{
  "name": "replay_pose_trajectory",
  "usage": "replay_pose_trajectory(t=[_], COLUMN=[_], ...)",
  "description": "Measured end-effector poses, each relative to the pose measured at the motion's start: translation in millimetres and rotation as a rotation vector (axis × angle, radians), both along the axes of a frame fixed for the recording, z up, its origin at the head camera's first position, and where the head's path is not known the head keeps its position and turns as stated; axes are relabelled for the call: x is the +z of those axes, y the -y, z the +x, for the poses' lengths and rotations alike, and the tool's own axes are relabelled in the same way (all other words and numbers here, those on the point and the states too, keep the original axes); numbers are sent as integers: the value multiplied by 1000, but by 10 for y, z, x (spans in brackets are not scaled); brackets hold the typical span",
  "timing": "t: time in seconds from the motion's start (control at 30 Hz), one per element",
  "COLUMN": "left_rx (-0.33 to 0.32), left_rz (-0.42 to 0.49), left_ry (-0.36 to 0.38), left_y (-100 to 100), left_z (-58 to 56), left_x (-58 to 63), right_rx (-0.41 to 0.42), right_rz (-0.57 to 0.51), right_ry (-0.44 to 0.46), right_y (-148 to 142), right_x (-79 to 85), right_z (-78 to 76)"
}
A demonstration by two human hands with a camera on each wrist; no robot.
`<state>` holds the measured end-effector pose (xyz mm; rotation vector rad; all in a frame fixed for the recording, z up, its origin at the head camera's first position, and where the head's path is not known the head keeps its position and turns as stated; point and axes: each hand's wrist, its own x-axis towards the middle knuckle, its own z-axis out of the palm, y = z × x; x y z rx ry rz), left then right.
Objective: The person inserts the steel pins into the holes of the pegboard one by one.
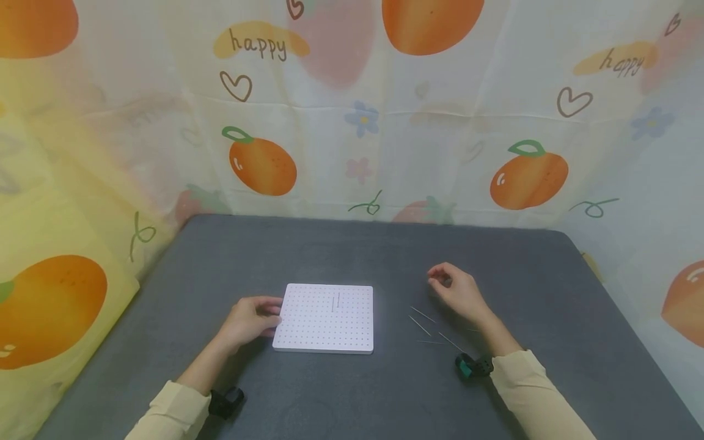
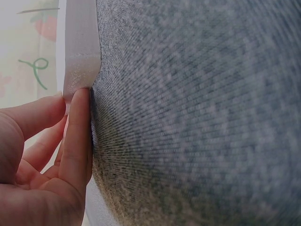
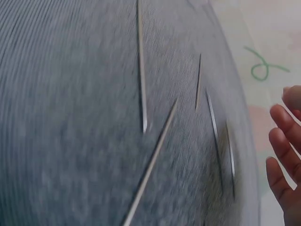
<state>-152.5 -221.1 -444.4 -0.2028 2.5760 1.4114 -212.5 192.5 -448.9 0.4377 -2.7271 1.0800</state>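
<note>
A white pegboard (image 1: 324, 333) with rows of small holes lies on the dark table. Two thin metal rods (image 1: 338, 300) stand up from its upper right part. My left hand (image 1: 247, 321) holds the board's left edge; in the left wrist view its thumb and fingers pinch the white side wall (image 2: 81, 44) close over the cloth. To the right of the board my right hand (image 1: 458, 290) hovers with loosely bent fingers and nothing between them. Several slender metal rods (image 1: 422, 314) lie scattered below it, seen larger as straight silvery rods (image 3: 142, 70) in the right wrist view.
A grey ribbed cloth (image 1: 264, 244) covers the table, whose far edge meets a patterned curtain (image 1: 324, 146) with oranges and hearts. Yellow fabric (image 1: 60, 214) hangs along the left side. A dark wrist device (image 1: 474, 366) sits beside the right forearm near the loose rods.
</note>
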Motion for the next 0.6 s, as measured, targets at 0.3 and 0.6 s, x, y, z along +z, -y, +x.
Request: replay_pose_trajectory(t=[0.3,0.6], left_rx=[-2,14], left_rz=[29,16], left_ry=[5,9], left_y=[3,-6], left_z=[-2,-6], left_x=[-6,0], right_rx=[1,16], right_rz=[66,117], right_ry=[63,112], right_y=[-191,-311], right_x=[-94,-127], right_z=[8,51])
